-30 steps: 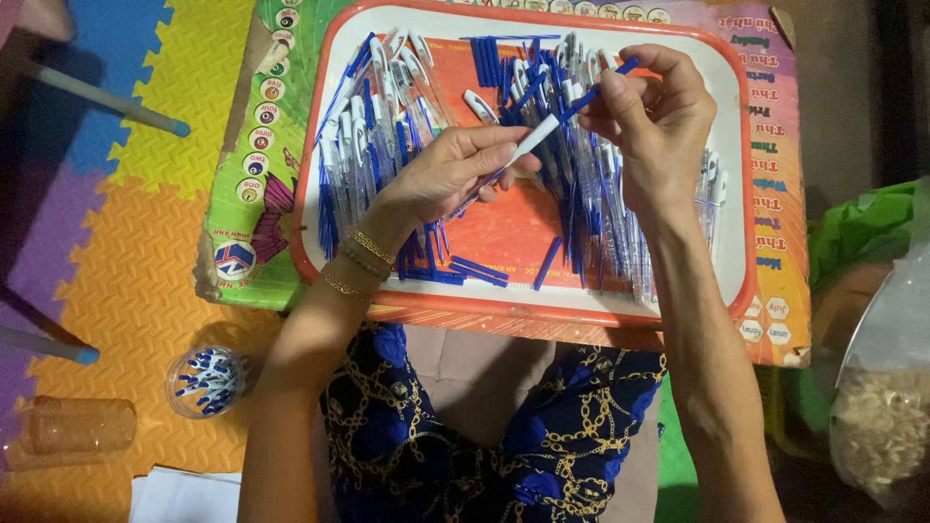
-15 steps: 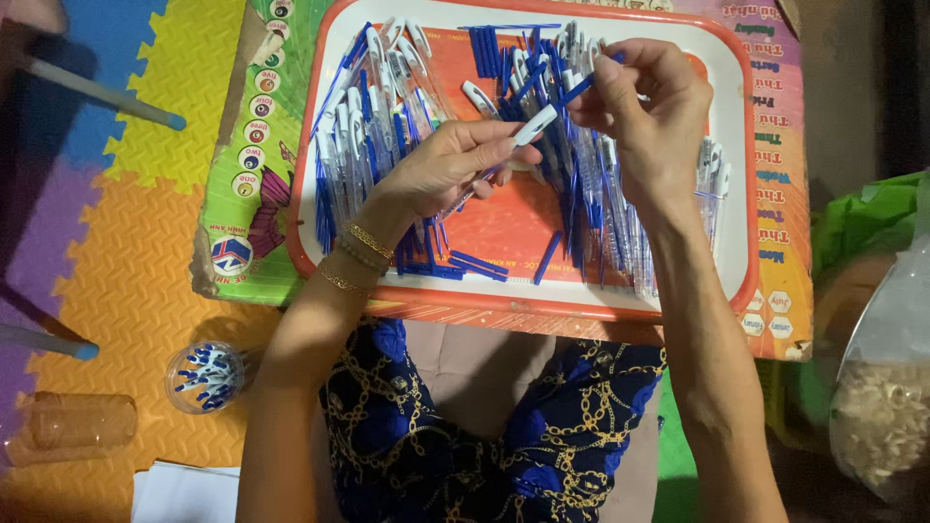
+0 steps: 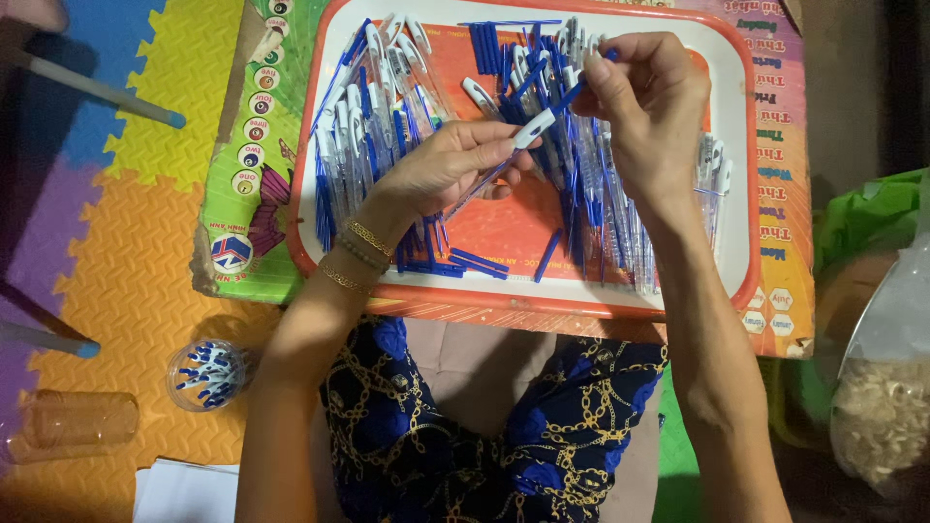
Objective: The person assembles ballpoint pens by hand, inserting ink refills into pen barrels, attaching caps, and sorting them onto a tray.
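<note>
Head view: left hand [image 3: 441,169] pinching clear pen barrel [image 3: 504,155], right hand [image 3: 649,97] pinching blue refill [image 3: 572,95] over tray [image 3: 746,194] far edge; mid-assembly, insertion needing tip-to-bore alignment.

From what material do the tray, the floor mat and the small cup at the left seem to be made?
The red-rimmed white rectangular tray looks like smooth moulded plastic: its rim shines a little. The coloured floor mat seems to be matte foam, with a dotted texture and toothed puzzle joints between tiles. The small clear round cup holding blue pieces appears to be thin transparent plastic, since its contents show through; glass cannot be ruled out.
</note>
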